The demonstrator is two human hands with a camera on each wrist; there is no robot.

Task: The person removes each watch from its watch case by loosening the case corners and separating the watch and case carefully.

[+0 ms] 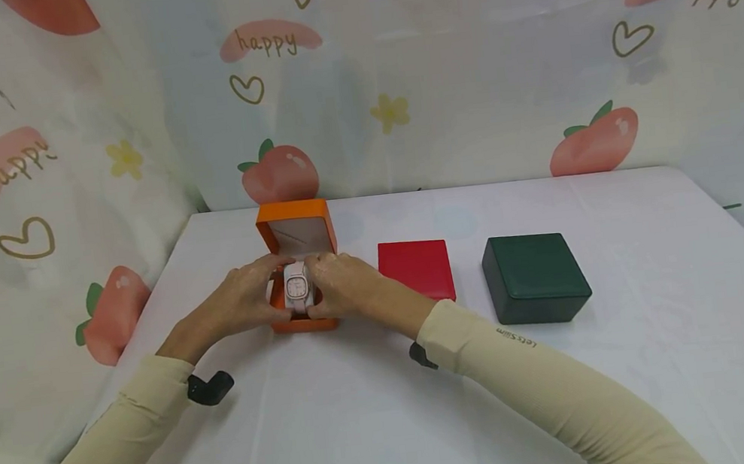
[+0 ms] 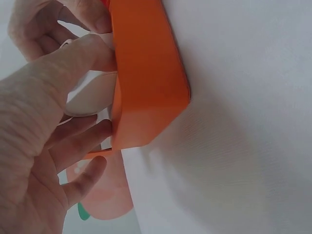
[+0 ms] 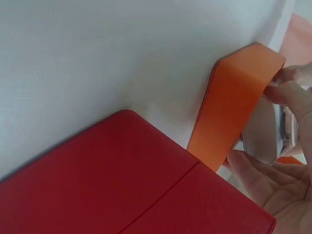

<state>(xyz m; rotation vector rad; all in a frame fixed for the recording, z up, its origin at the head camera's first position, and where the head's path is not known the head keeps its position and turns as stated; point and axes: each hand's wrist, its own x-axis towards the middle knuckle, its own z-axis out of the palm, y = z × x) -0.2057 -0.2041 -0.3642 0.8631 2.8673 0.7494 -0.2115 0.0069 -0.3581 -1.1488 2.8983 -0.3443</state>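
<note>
An orange watch box (image 1: 305,326) stands with its lid (image 1: 292,208) raised; the lid's inside is pale grey. A white wristwatch (image 1: 296,285) with a rounded square face sits upright at the box's opening, its pale looped band showing from the side in the right wrist view. My left hand (image 1: 246,297) holds the watch from the left, its thumb near the front rim and its fingers towards the lid. From the right, my right hand (image 1: 342,284) grips the watch the same way. In the left wrist view the left thumb (image 2: 92,51) lies along the box's rim.
A red box (image 1: 417,269) lies closed just right of the orange one, partly behind the right forearm. Farther right is a closed dark green box (image 1: 536,275). All stand on a white-covered table (image 1: 365,429), with a fruit-printed curtain (image 1: 454,102) behind and at the left.
</note>
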